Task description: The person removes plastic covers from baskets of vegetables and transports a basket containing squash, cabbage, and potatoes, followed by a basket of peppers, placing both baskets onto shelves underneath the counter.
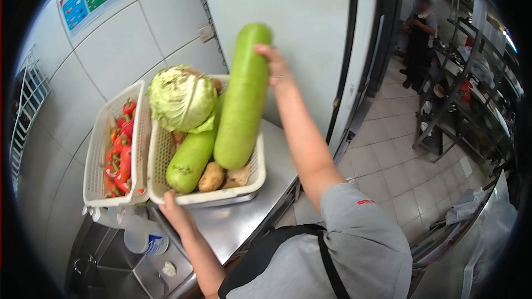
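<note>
White tiles (105,63) line the wall beside a pale door (310,27), with a steel counter (221,232) in front and a sink (113,274) at its left end. Two baskets stand side by side: the left basket (88,188) holds red peppers (126,160), the right basket (250,188) mixed vegetables.

As things lie, the loading of the right basket looks well along. The cabbage (183,99) sits high at its back left, the small gourd (191,163) slants below it, and a potato (211,177) lies near the front rim. The large gourd (242,99) seems the one piece not settled: it tilts steeply, its lower end over the basket and its top well above the rim. Whether it rests on anything is hidden.

The right hand (277,66) wraps the upper part of the large gourd, thumb side in view. The left hand (176,213) is at the right basket's near left corner, fingers partly hidden, so I cannot tell whether it pinches the rim or just steadies it.

A co-worker (424,30) stands in the background, near a rack (457,77).
</note>
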Demonstrator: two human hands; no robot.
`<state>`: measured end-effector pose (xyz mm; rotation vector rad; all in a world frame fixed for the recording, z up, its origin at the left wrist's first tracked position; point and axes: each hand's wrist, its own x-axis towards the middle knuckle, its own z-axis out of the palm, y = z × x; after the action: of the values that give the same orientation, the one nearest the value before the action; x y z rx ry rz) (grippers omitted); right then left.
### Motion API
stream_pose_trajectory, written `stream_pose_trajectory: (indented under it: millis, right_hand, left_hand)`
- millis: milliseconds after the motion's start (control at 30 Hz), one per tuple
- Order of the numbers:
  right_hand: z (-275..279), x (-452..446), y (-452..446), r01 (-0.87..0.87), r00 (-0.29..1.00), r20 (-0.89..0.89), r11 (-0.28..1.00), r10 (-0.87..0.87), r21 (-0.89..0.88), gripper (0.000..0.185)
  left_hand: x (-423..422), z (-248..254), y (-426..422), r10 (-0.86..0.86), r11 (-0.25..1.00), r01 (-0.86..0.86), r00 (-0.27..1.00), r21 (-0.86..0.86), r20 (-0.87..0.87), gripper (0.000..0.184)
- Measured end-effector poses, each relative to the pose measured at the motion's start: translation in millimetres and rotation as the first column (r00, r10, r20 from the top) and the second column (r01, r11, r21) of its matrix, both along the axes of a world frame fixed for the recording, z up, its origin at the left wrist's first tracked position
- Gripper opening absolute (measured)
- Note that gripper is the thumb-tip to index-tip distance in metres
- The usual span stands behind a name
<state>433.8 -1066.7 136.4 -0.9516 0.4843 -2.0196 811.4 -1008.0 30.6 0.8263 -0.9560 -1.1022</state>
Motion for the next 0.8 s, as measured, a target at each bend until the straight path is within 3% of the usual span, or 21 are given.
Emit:
stream_pose_trajectory:
  millis: [33,167,233,300,333,367,400,500,667,767,800]
  right_hand:
    - [12,10,30,-0.020,1.000,-0.019,0.996,0.018,-0.083,0.048]
    - [51,78,136,0.321,0.876,-0.233,0.871,-0.422,-0.371,0.060]
    - [64,102,165,0.593,0.692,-0.187,0.697,-0.697,-0.403,0.058]
    - [66,92,200,0.772,0.507,-0.060,0.484,-0.860,-0.412,0.040]
    - [64,85,225,0.791,0.494,0.004,0.448,-0.869,-0.417,0.032]
    - [68,78,245,0.775,0.580,0.207,0.455,-0.788,-0.439,0.032]
    - [78,88,266,0.840,0.495,0.337,0.343,-0.801,-0.420,0.040]
    - [67,74,330,0.947,0.075,0.468,-0.085,-0.881,-0.311,0.054]
    - [48,55,411,0.848,-0.151,0.638,-0.430,-0.755,-0.309,0.047]
    - [33,38,461,0.821,-0.209,0.674,-0.502,-0.708,-0.273,0.043]
    - [33,43,466,0.793,-0.281,0.650,-0.552,-0.706,-0.257,0.042]
  left_hand:
    - [2,-2,-1,0.007,1.000,-0.007,1.000,-0.009,0.006,0.044]
    - [-2,9,5,-0.020,0.998,0.019,0.999,-0.061,-0.026,0.042]
    - [2,12,6,-0.067,0.995,0.068,0.998,-0.069,0.014,0.044]
    - [4,13,7,-0.099,0.993,0.101,0.994,-0.054,0.037,0.044]
    - [3,14,8,-0.108,0.993,0.110,0.994,-0.054,0.036,0.045]
    - [3,15,9,-0.111,0.992,0.112,0.993,-0.052,0.032,0.045]
    - [3,14,10,-0.106,0.993,0.107,0.994,-0.051,0.023,0.045]
    - [6,7,6,-0.128,0.990,0.128,0.992,-0.057,0.000,0.046]
    - [6,8,6,-0.154,0.986,0.152,0.988,-0.062,-0.028,0.045]
    - [7,12,9,-0.180,0.982,0.177,0.983,-0.063,-0.044,0.044]
    - [6,11,9,-0.191,0.980,0.188,0.980,-0.067,-0.049,0.044]
